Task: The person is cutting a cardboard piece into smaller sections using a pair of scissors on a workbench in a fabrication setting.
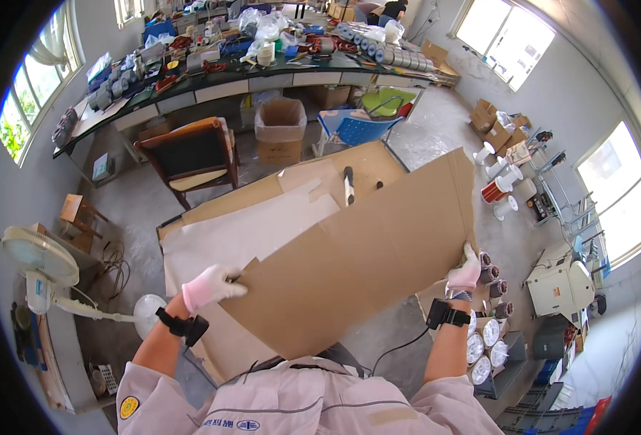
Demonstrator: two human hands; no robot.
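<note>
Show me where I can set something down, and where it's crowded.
Bare room: the pale sheet between the cardboard and the brown chair; the tan tabletop between the black-handled tool and blue chair; floor between that chair and the white spools. The long back bench is crowded with grey cylinders and clear bags.

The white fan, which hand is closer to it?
Left. The left hand is to the right of the fan, holding the left end of the cardboard sheet; the right hand is much farther right, at the sheet's right edge.
</note>
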